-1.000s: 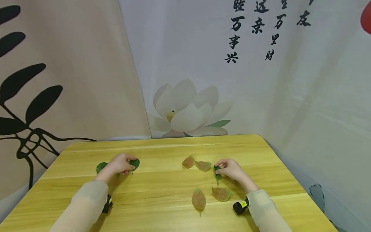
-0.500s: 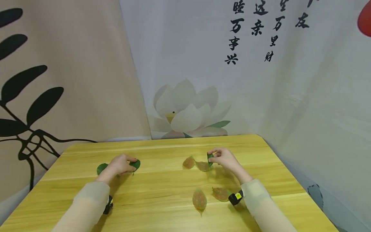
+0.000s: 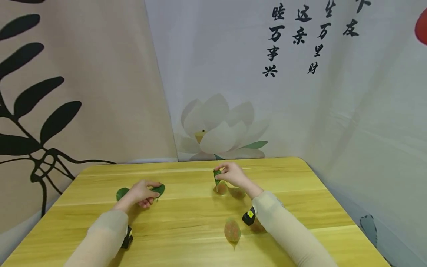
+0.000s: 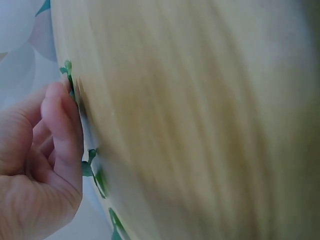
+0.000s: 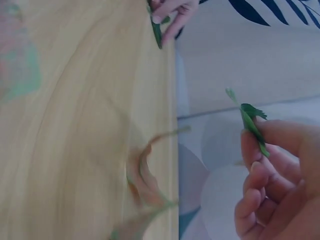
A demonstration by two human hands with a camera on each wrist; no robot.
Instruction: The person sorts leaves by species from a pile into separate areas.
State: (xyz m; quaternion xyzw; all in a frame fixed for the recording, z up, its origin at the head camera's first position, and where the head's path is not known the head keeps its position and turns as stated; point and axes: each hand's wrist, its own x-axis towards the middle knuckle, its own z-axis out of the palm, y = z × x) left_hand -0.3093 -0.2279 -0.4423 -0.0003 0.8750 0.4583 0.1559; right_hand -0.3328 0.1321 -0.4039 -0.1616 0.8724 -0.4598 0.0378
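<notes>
My left hand (image 3: 151,193) lies on the yellow wooden table (image 3: 186,211) at the left, its thumb and curled fingers pinching a green leaf (image 3: 160,189); a second green leaf (image 3: 121,193) shows behind the wrist. In the left wrist view the curled fingers (image 4: 62,125) press against green leaf edges (image 4: 95,170). My right hand (image 3: 221,174) is raised near the table's far middle and pinches a small green leaf (image 3: 217,175) (image 5: 252,122) above two reddish leaves (image 3: 221,188).
Another reddish leaf (image 3: 232,230) lies near the front, just left of my right forearm (image 3: 283,226). Printed cloth backdrops (image 3: 233,92) hang close behind and to the right of the table. The table's rounded far right corner (image 3: 305,163) is near the cloth.
My right hand lifted the green leaf off the table at the right and carried it left and farther back, over the two reddish leaves. The left hand stayed on its leaves.
</notes>
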